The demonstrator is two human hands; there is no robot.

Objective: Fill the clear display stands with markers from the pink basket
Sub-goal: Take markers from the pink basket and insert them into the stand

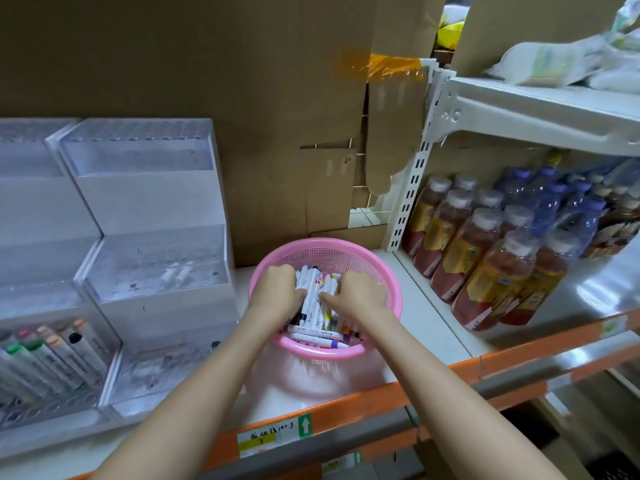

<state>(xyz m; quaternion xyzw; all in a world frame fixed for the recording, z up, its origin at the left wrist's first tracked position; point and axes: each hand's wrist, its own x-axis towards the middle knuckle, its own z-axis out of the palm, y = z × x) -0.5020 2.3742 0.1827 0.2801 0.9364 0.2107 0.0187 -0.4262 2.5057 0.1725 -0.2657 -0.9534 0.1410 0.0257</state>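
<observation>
White shelf [433,323], cardboard [207,64] behind. Left hand [277,289] curled round a bunch of markers [313,299] inside the pink basket [391,289]. Right hand [360,292] has fingers curled down into the same pile, can't tell if it holds any. Basket round, plastic mesh. Clear stepped stands [152,202] just left, far-left bottom tier holds capped markers [52,355]. Bottles [485,254] right

Pink mesh basket [377,268], white markers [313,296] with multicoloured caps, orange shelf edge [346,408].
</observation>
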